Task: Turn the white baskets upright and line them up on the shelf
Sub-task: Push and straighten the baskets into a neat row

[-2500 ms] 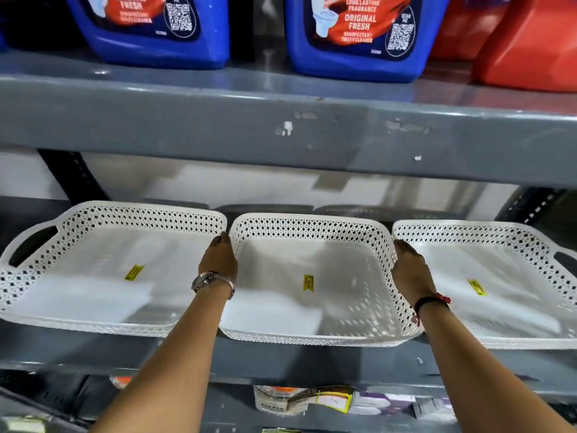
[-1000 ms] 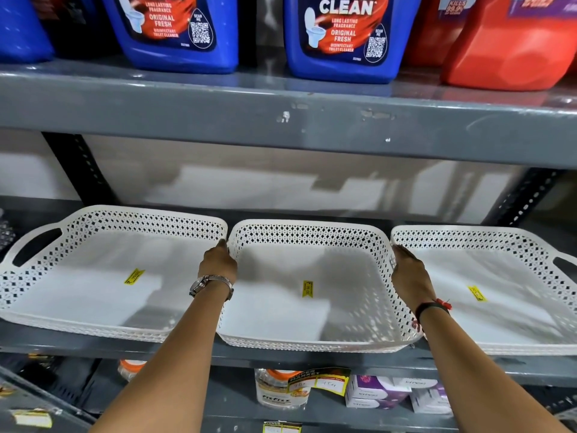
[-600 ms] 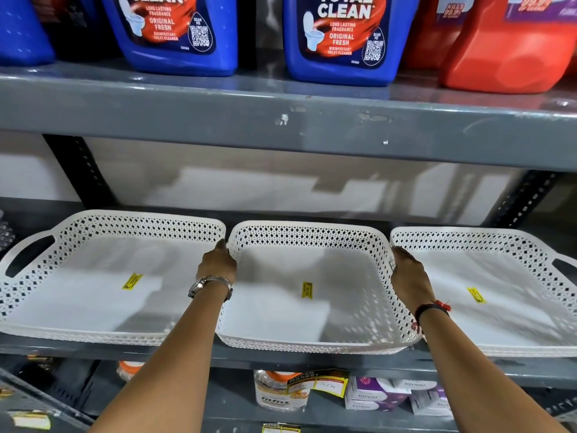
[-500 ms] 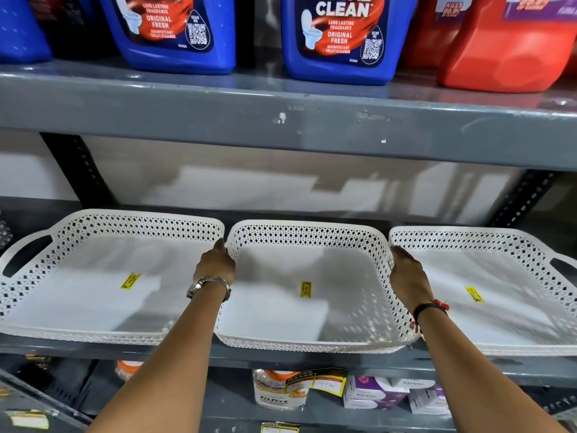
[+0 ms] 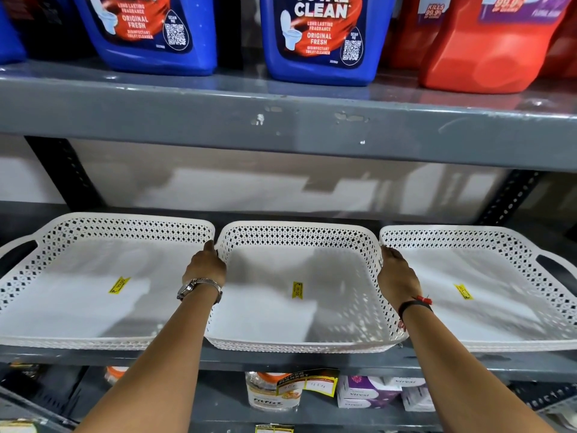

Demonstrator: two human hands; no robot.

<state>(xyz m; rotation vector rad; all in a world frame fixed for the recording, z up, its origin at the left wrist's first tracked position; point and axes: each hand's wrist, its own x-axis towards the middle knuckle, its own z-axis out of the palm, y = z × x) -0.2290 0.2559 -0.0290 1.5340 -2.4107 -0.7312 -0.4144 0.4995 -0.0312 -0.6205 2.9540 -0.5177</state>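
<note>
Three white perforated baskets stand upright side by side on the grey shelf (image 5: 281, 359). The left basket (image 5: 78, 292) and the right basket (image 5: 499, 285) each show a dark handle slot at the outer end. Between them sits the middle basket (image 5: 296, 242), with a yellow price sticker on its floor. My left hand (image 5: 204, 267) grips the middle basket's left rim, fingers curled over the edge. My right hand (image 5: 395, 273) grips its right rim the same way. The fingertips are hidden in the gaps between neighbouring baskets.
The grey shelf above (image 5: 281, 126) overhangs the baskets and carries blue toilet-cleaner jugs (image 5: 318, 35) and red jugs (image 5: 487, 42). Slotted black uprights stand at the back left and right. Below, a lower shelf holds a bottle (image 5: 271, 395) and small boxes (image 5: 368, 392).
The hands keep their grip on the middle basket's sides throughout. The baskets have barely shifted on the shelf; the view has tilted up a little, showing more of the jugs above.
</note>
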